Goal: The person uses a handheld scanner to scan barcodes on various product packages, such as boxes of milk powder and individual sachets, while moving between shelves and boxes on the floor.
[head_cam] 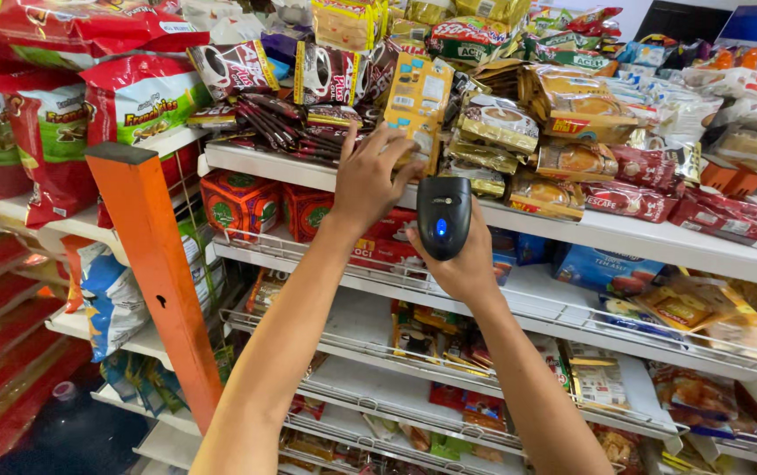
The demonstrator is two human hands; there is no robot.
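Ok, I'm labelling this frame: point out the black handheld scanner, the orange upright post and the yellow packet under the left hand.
black handheld scanner [444,215], head view, middle of its back.
orange upright post [157,264], head view, front face.
yellow packet [420,97], head view, upper printed face.

A small grocery shop: white wire-edged metal shelves crammed with colourful foil coffee sachets and red snack bags.

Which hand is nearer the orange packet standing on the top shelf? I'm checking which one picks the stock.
Left. The left hand has its fingers on the orange packet; the right hand is below it, holding a black scanner.
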